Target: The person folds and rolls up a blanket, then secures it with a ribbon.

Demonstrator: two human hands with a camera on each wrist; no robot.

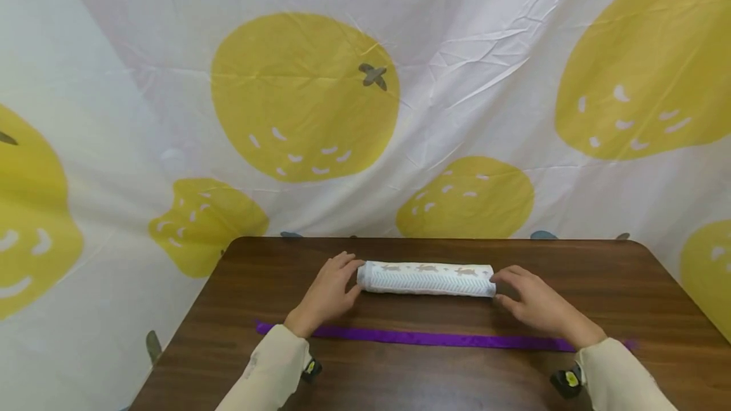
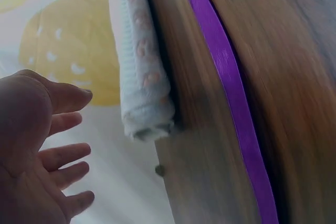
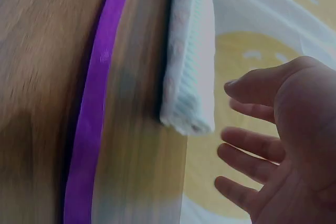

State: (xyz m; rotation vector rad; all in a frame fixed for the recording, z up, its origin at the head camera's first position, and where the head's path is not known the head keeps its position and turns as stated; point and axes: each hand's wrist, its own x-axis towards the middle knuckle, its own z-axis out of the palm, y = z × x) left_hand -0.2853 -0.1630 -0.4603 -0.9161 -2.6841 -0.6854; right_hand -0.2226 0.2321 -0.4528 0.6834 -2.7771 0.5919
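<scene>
A rolled-up towel (image 1: 428, 278), white with a pale blue zigzag band and a row of brown animal prints, lies crosswise on the brown wooden table (image 1: 434, 373). My left hand (image 1: 331, 287) is at its left end, fingers spread and loosely bent. At the right end is my right hand (image 1: 531, 300), thumb and fingers apart. In the left wrist view, a gap shows between the hand (image 2: 47, 150) and the towel's coiled end (image 2: 149, 124). The right wrist view likewise shows relaxed fingers (image 3: 252, 148) beside the roll (image 3: 191, 77), with nothing in them.
A purple ribbon (image 1: 422, 337) runs across the table in front of the towel, passing near both wrists. Behind the table's far edge hangs a white cloth (image 1: 474, 81) printed with yellow fruit; it also covers the left side.
</scene>
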